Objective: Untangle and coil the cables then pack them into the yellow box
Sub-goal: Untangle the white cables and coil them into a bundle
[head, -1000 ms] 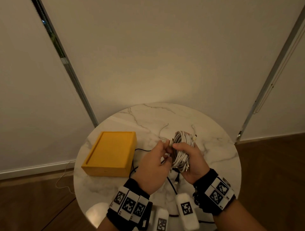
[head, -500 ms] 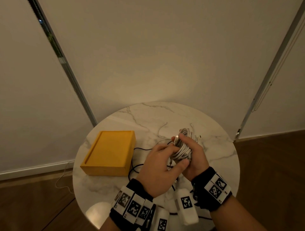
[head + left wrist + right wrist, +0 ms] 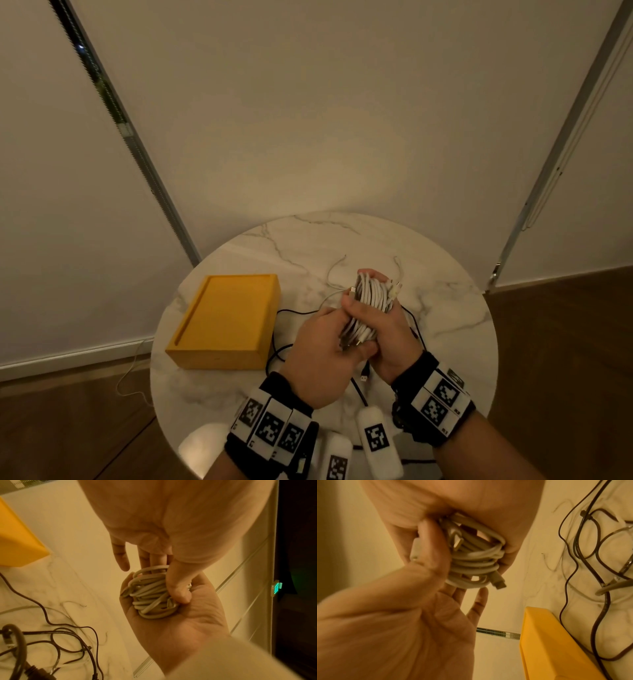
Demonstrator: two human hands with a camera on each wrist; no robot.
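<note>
Now both grip white cable coil point(image 3: 368, 310) | left hand point(image 3: 322, 356) | right hand point(image 3: 387, 339)

My right hand point(image 3: 383, 329) cups a coiled white cable bundle point(image 3: 368, 301) in its palm; my left hand point(image 3: 322, 356) pinches the bundle with thumb and fingers.

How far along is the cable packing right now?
Done: the white cable bundle looks coiled.

In hand: both the left hand and the right hand grip that bundle above the marble table.

Left: the black cables lie loose and tangled on the table, and the yellow box stands closed, with no cable seen in it.
</note>
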